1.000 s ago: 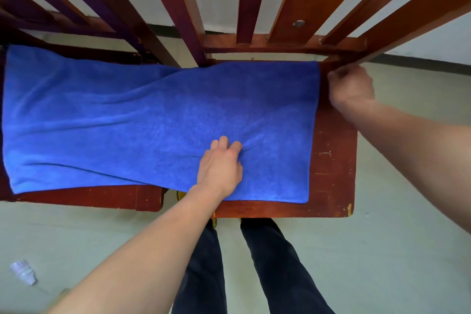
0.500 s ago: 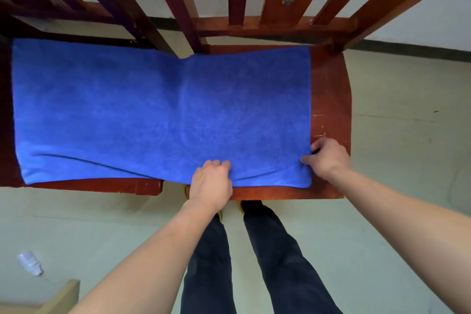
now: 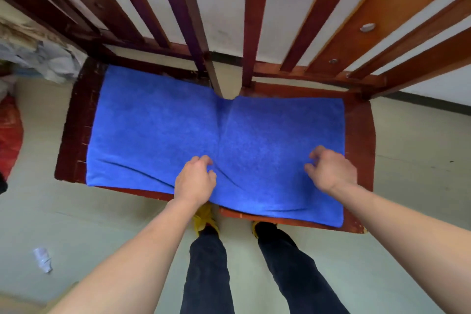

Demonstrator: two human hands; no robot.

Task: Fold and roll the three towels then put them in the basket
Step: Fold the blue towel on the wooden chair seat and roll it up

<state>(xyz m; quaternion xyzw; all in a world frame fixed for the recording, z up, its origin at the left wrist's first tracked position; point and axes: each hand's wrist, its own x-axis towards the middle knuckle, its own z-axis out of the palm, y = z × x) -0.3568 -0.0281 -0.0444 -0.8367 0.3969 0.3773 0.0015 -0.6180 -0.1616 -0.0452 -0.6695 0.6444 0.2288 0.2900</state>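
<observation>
A blue towel (image 3: 158, 130) lies spread flat across two red-brown wooden seats (image 3: 362, 140), with a crease down its middle over the gap between them. My left hand (image 3: 195, 181) rests on the towel's near part close to the middle, its fingers curled and bunching the cloth into wrinkles. Over the towel's near right part, my right hand (image 3: 331, 171) has its fingers bent and apart and grips nothing. No basket and no other towel is in view.
Wooden chair backs with slats (image 3: 249, 20) rise behind the seats, against a white wall. At the far left are crumpled grey cloth or paper (image 3: 48, 58) and a red bag (image 3: 10, 135). A small plastic scrap (image 3: 43, 260) lies on the pale floor. My legs stand below the seats.
My right hand came from the far right corner to the near edge, then onto the towel's near right part. My left hand slid toward the near edge. The camera view shifted left.
</observation>
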